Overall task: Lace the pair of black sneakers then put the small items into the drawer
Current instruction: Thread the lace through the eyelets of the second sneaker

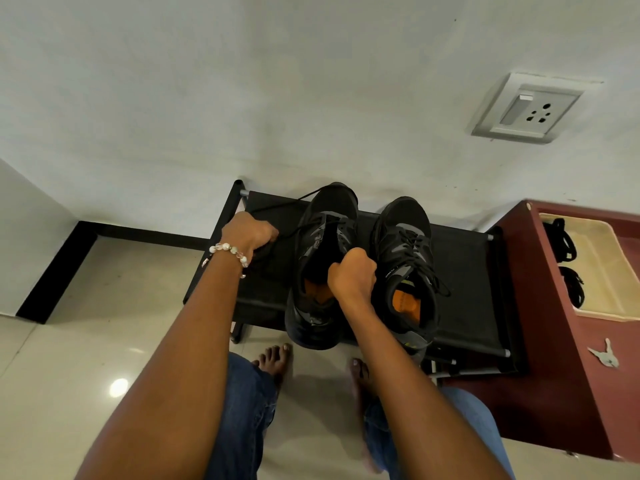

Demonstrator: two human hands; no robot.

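Two black sneakers stand on a low black rack (464, 278). The left sneaker (322, 244) has its tongue area open and a loose black lace (294, 199) running out toward the far left. My left hand (251, 233), with a bead bracelet at the wrist, grips that lace beside the shoe. My right hand (351, 273) is curled over the left sneaker's opening, holding its inner edge or the lace there. The right sneaker (405, 261) is laced, with an orange insole showing.
A dark red cabinet (554, 358) stands to the right with an open cream drawer (599, 265) holding black bundled items (562, 240). A small bunch of keys (604, 353) lies on the cabinet top. White wall and a socket (526, 110) behind; my bare feet on the tiled floor.
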